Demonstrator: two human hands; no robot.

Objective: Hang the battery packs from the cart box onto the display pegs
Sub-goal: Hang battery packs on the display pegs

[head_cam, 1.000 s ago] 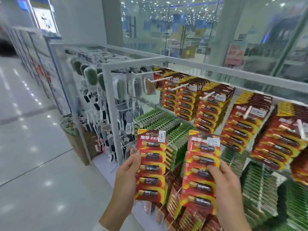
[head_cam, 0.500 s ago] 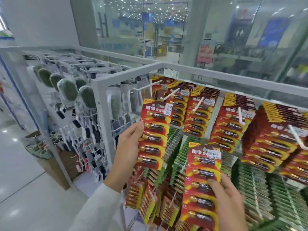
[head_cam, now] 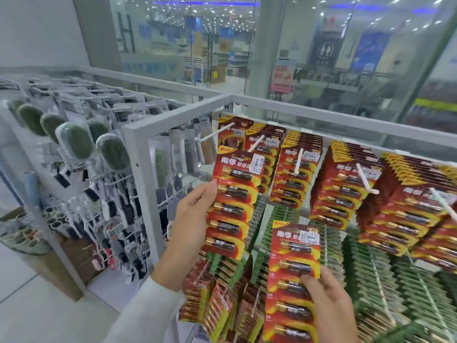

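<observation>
The left hand (head_cam: 190, 219) grips a red battery pack (head_cam: 235, 206) by its left edge, thumb on the front, near the middle of the view. A white peg (head_cam: 256, 143) is right at the pack's top, at 12 o'clock from it. I cannot tell if the peg is through the hole. The card shows the brand 南孚 in white, and its sticker reads 12.00.

At 5 o'clock the right hand (head_cam: 329, 305) pinches a second red pack (head_cam: 294, 268) with the same brand and a 12.00 sticker. More red packs (head_cam: 346, 189) hang on pegs from 1 to 3 o'clock, and green packs (head_cam: 371, 268) hang at 4 o'clock. Green hairbrushes (head_cam: 76, 142) hang at 9 o'clock. A big letter H (head_cam: 126, 33) shows on the glass at 11 o'clock
</observation>
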